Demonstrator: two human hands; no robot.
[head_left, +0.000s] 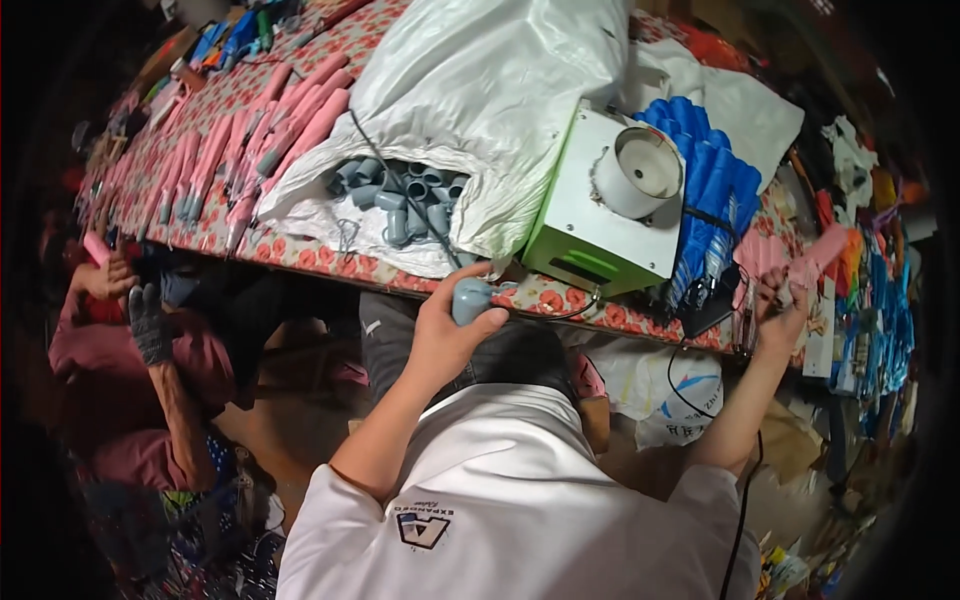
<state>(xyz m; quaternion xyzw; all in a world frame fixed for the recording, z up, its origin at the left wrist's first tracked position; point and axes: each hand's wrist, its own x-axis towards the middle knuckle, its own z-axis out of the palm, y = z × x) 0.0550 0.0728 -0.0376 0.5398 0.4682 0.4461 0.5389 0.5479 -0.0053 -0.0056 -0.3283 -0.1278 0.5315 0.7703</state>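
Observation:
My left hand is closed around a grey plastic umbrella handle, just off the table's front edge. Out to the right, my right hand has its fingers closed on a pink folded umbrella, part of it hidden by the hand. Ahead of my left hand, a white woven sack lies with its mouth open, showing several loose grey handles. Between my hands stands a green and white box machine with a round metal cup on top.
Blue folded umbrellas lie right of the machine. Several pink umbrellas cover the left of the flower-patterned table. A black cable crosses the sack. At far left sits another person, one hand grey-gloved. Coloured bundles crowd the far right.

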